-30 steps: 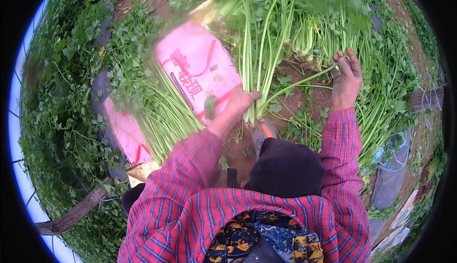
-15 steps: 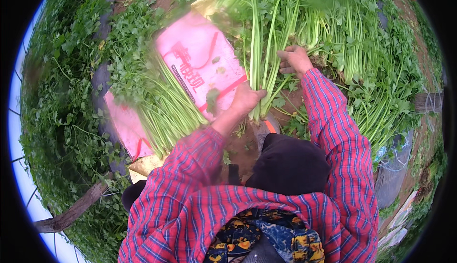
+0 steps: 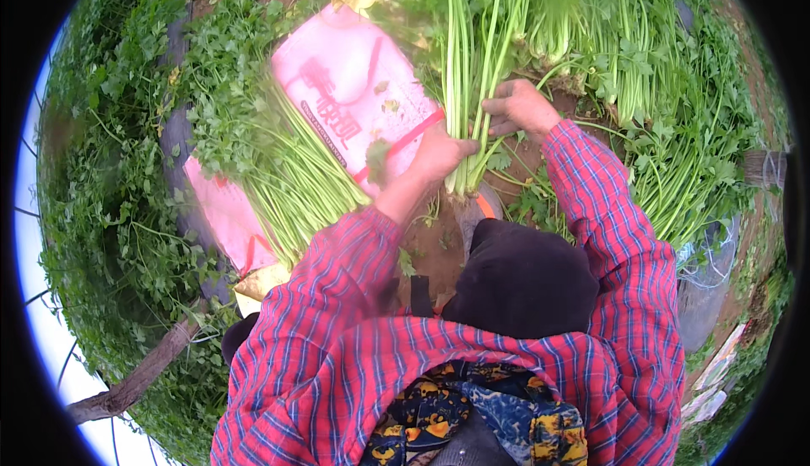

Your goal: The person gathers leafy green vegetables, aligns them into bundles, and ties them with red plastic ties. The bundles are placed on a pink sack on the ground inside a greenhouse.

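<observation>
My left hand (image 3: 440, 152) is closed round the lower end of a small bunch of celery (image 3: 458, 69), its thumb across the stalks. The root ends show just below that hand, and the leafy tops point away from me. On the bunch's right side, my right hand (image 3: 525, 110) has its fingers bent, with the tips pinched at an outer stalk. Left of my hands, a larger pile of cut celery (image 3: 308, 175) lies slantwise across a pink printed sheet (image 3: 363, 86) with red straps.
More celery (image 3: 624, 86) lies at the right, roots toward me. Standing leafy plants (image 3: 101, 154) fill the left side. A wooden pole (image 3: 139, 373) leans at lower left. My dark-covered knee (image 3: 527, 280) is below my hands, and bluish string (image 3: 709, 263) lies at right.
My right hand has come left and slightly down, from beside the bunch to its outer stalk. The left hand keeps its hold, and the whole view has shifted slightly.
</observation>
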`<state>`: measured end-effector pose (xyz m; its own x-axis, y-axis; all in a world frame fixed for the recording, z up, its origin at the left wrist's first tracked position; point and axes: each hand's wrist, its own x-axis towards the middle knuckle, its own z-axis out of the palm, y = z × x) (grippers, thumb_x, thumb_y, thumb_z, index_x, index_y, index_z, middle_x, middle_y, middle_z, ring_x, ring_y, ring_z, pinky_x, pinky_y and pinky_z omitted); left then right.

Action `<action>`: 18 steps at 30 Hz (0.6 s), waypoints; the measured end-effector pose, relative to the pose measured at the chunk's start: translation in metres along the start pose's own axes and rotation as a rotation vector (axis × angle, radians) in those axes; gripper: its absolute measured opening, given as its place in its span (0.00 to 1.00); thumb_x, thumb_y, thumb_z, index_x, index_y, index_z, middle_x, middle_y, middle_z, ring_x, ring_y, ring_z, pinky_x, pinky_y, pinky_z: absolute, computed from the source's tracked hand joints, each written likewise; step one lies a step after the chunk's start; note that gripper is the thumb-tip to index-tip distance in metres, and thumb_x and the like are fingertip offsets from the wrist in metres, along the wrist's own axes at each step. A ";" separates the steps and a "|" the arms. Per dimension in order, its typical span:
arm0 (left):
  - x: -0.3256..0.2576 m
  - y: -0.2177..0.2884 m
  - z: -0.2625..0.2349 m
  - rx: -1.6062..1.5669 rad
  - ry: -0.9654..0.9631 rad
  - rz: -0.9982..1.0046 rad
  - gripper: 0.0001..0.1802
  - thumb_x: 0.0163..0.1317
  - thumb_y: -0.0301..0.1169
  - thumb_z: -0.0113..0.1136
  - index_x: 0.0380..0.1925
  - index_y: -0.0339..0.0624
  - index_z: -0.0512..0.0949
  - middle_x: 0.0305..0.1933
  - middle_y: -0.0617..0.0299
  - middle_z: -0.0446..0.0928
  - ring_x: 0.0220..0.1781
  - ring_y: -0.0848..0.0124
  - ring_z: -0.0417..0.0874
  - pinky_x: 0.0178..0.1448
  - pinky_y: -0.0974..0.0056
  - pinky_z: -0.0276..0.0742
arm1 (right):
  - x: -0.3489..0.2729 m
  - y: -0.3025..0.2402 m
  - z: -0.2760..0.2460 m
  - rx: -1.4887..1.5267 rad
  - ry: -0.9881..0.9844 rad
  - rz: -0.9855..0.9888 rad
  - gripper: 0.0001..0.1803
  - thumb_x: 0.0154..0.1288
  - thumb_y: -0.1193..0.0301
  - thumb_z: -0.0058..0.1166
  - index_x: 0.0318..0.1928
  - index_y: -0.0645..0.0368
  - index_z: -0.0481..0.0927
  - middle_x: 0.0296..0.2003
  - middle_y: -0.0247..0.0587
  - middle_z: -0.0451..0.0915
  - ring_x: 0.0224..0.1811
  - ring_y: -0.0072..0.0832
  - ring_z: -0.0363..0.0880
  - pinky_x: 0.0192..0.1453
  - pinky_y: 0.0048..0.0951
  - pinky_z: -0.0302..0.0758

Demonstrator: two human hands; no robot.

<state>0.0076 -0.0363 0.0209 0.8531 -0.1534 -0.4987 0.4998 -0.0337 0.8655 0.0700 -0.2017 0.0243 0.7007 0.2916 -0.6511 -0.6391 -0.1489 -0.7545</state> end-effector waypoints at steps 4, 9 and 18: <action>0.003 0.013 -0.001 -0.182 -0.067 -0.130 0.24 0.49 0.21 0.63 0.49 0.37 0.72 0.42 0.59 0.77 0.40 0.71 0.79 0.43 0.66 0.77 | 0.009 -0.002 0.009 -0.091 -0.013 -0.087 0.13 0.55 0.73 0.59 0.38 0.71 0.78 0.30 0.43 0.79 0.26 0.26 0.77 0.28 0.28 0.80; 0.009 0.018 -0.004 -0.178 -0.094 -0.174 0.18 0.51 0.21 0.63 0.44 0.34 0.75 0.36 0.58 0.79 0.33 0.69 0.81 0.37 0.64 0.80 | -0.003 0.009 0.010 0.105 0.148 -0.214 0.17 0.55 0.73 0.58 0.44 0.70 0.75 0.31 0.42 0.78 0.27 0.25 0.76 0.29 0.28 0.79; 0.002 0.012 0.001 -0.235 -0.100 -0.205 0.17 0.51 0.20 0.61 0.44 0.33 0.76 0.37 0.54 0.80 0.32 0.67 0.81 0.39 0.63 0.80 | 0.005 0.028 -0.015 0.097 -0.041 0.139 0.12 0.59 0.74 0.53 0.39 0.70 0.73 0.26 0.45 0.77 0.26 0.34 0.79 0.31 0.34 0.81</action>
<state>0.0148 -0.0378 0.0308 0.7179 -0.2632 -0.6444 0.6906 0.1530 0.7068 0.0610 -0.2187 -0.0012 0.5914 0.3128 -0.7432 -0.7578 -0.0994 -0.6448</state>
